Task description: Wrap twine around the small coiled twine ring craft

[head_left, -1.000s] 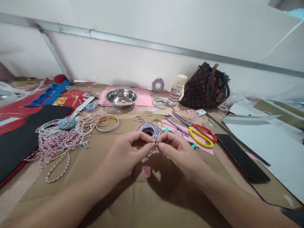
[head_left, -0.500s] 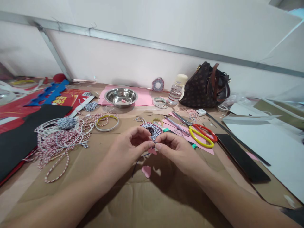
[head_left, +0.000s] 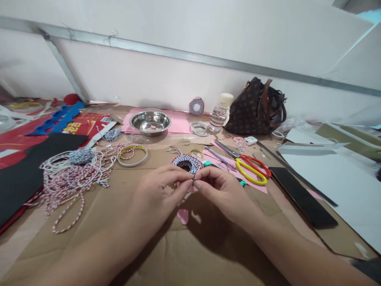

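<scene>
My left hand [head_left: 159, 194] and my right hand [head_left: 222, 190] meet fingertip to fingertip over the brown cardboard [head_left: 190, 246]. Both pinch the near edge of a ring wrapped in striped twine [head_left: 186, 162], which tilts up behind my fingers. A thin end of twine sits between the fingertips. A small pink heart cut-out [head_left: 183, 215] lies flat just below my hands.
A heap of red-white and blue-white twine [head_left: 71, 174] lies at left beside a yellow-lined ring [head_left: 132, 154]. Scissors with red and yellow handles [head_left: 253, 169], a black phone [head_left: 302, 196], a steel bowl [head_left: 150, 122], a bottle [head_left: 220, 113] and a brown handbag [head_left: 256, 107] stand behind.
My hands have stayed together with small finger movements on the ring. The view has shifted slightly to the right.
</scene>
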A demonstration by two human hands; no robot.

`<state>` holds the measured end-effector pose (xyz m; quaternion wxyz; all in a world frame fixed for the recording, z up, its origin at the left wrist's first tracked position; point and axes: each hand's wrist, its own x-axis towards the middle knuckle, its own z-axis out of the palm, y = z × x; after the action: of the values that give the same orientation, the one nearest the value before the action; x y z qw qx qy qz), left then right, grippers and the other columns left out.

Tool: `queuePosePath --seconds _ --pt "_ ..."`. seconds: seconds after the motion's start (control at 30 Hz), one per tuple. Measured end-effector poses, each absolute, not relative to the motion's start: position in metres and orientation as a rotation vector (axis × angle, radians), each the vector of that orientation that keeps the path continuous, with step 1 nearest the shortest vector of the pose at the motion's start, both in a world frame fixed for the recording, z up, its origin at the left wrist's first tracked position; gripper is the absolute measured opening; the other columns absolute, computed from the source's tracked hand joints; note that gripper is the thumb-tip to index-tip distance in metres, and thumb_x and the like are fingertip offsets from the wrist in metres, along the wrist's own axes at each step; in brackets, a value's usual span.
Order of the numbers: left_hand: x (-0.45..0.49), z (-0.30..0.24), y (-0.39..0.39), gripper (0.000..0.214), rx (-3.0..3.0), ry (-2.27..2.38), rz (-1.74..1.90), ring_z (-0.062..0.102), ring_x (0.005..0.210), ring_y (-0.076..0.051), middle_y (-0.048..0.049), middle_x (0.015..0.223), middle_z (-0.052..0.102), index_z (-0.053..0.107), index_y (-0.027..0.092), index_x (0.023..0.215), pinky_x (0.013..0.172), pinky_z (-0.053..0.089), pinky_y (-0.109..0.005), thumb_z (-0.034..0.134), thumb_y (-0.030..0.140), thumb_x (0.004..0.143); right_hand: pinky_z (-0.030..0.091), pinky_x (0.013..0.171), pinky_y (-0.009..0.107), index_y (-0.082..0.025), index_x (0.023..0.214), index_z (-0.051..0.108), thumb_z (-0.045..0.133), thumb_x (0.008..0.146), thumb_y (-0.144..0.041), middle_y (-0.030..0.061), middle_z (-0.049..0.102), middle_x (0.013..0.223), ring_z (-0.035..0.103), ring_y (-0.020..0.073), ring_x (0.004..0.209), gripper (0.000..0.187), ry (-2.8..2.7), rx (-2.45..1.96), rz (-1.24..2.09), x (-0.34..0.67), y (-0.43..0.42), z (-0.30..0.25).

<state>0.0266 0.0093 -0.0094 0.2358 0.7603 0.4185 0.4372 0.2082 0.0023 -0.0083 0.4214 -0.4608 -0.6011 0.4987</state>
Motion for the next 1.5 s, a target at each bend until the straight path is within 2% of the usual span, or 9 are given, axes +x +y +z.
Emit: queuePosePath --seconds 0.3,0.77,0.93,1.07,1.27,1.33,1.5 --pt "0.025 -0.013 0.011 0.017 2.258 1.104 1.206 0.072 0.082 -0.016 -0.0022 0.094 0.077 0.078 0.025 0.096 0.071 0.055 -0.025 0.064 0.018 0.089 0.046 0.074 0.027 -0.019 0.088 0.066 0.064 0.086 -0.026 -0.0001 0.066 0.087 0.06 0.0139 0.082 0.007 -1.559 -1.171 1.201 0.211 0.0 -0.011" --pt "0.024 -0.007 0.014 0.012 2.165 1.129 1.06 0.069 0.085 -0.016 -0.0006 0.091 0.076 0.073 0.022 0.087 0.077 0.05 -0.025 0.062 0.023 0.091 0.046 0.068 0.024 -0.02 0.087 0.064 0.061 0.089 -0.024 -0.0015 0.066 0.081 0.06 0.0119 0.075 0.005 -1.728 -1.224 0.981 0.21 -0.005 0.002" --pt "0.028 -0.002 0.014 0.019 1.95 1.2 0.91 0.067 0.076 -0.016 0.0012 0.079 0.074 0.071 0.022 0.078 0.07 0.049 -0.025 0.059 0.027 0.091 0.046 0.063 0.024 -0.02 0.085 0.06 0.063 0.088 -0.024 -0.0013 0.063 0.078 0.058 0.012 0.071 0.006 -1.754 -1.194 0.798 0.212 -0.008 0.002" --pt "0.029 0.003 0.01 0.022 1.852 1.211 0.871 0.069 0.075 -0.018 0.0012 0.077 0.073 0.07 0.023 0.077 0.065 0.05 -0.025 0.058 0.034 0.091 0.046 0.068 0.026 -0.02 0.083 0.062 0.062 0.092 -0.025 -0.0002 0.065 0.078 0.059 0.0134 0.073 0.01 -1.965 -1.118 0.611 0.214 -0.01 0.004" --pt "0.032 0.007 0.006 0.022 1.679 1.133 0.807 0.066 0.053 -0.017 0.0024 0.059 0.068 0.065 0.023 0.077 0.051 0.049 -0.024 0.055 0.038 0.091 0.046 0.07 0.026 -0.021 0.088 0.062 0.063 0.093 -0.022 0.0001 0.067 0.084 0.06 0.0131 0.076 0.006 -2.005 -1.044 0.509 0.215 -0.008 -0.006" --pt "0.033 0.006 0.006 0.022 1.664 1.138 0.805 0.065 0.051 -0.016 0.0016 0.063 0.069 0.064 0.023 0.079 0.05 0.048 -0.025 0.054 0.038 0.091 0.046 0.07 0.026 -0.021 0.088 0.061 0.063 0.093 -0.022 0.0004 0.066 0.085 0.06 0.0135 0.077 0.006 -1.978 -1.069 0.498 0.214 -0.008 -0.007" --pt "0.032 0.003 0.01 0.017 1.868 1.253 0.908 0.065 0.07 -0.017 0.0001 0.078 0.071 0.067 0.022 0.077 0.065 0.048 -0.027 0.058 0.031 0.088 0.046 0.065 0.027 -0.021 0.086 0.06 0.066 0.089 -0.03 -0.0002 0.065 0.079 0.06 0.0141 0.073 0.011 -1.833 -1.286 0.639 0.212 -0.007 -0.002"
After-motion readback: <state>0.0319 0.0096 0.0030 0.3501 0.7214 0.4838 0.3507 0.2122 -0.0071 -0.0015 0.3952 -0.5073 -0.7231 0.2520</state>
